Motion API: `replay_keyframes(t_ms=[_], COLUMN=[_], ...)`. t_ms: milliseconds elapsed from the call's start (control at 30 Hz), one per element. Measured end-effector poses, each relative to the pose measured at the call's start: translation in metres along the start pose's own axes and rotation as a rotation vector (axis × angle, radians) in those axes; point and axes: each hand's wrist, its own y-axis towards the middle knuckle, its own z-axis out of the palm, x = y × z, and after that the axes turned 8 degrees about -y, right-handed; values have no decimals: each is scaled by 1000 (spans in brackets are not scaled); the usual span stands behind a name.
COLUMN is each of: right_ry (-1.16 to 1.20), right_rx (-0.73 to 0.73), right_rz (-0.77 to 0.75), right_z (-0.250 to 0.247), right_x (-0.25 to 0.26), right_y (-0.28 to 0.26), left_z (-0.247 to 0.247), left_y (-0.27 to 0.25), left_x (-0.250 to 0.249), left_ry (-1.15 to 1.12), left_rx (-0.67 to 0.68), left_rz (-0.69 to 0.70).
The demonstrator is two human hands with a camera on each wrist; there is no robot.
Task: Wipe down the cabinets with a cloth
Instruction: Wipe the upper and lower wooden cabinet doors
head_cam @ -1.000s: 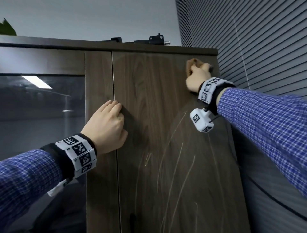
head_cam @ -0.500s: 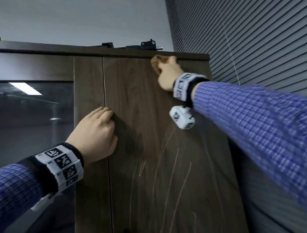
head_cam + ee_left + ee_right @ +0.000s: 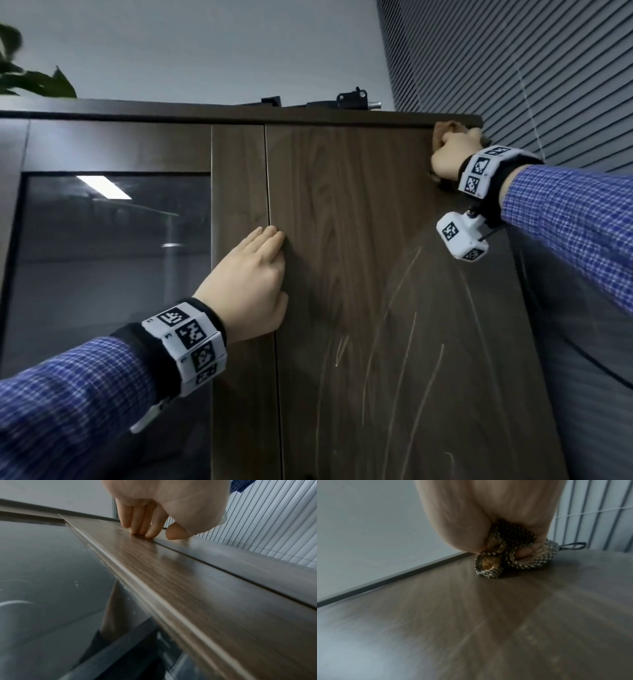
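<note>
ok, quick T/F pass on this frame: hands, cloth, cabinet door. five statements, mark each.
1. The right hand holds the cloth bunched against the wooden door. True.
2. The cloth is at the door's lower left corner. False: it is at the upper right corner, just under the cabinet's top edge.
3. The left hand rests with straight fingers at the seam beside the door. True.
4. The left hand grips a second cloth. False: it holds nothing.
5. The door surface is unmarked. False: pale streaks run across its lower part.
</note>
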Motion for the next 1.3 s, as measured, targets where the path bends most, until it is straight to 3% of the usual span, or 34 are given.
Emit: replay_keyframes(t_ms=[100,233,333,433,633,800,1067,1233,1300], right_ry=[115,72,85,31,13,-16,-150,-220,-197], right_rx=[-56,-93,-116,-118,-135,-204,12,5,-45], right_rz=[-156,-379,-626,-744,-890,-1028,-1480,-1624,-1584], right_z=[-3,-11,-14,-14,18,70,133,135,122], right_x=[42,101,154,178,127,71,22,20,31], right_y=[-29,-76,-100,-114,-150,-224,-357,-355,-331], left_z=[0,-3,-2,1,7,8,12,5,3], left_y=[-5,-5,-4,-6,-18,-24,-28,-27,-25], left_x=[3,4,7,8,-1,4,2,7,10], left_ry=[6,6,16,8,-23,-17,-10,30,51], left_rx=[23,16,26,30,-1,25,55,104,120], left_rz=[20,28,48,61,54,54,20,37,47])
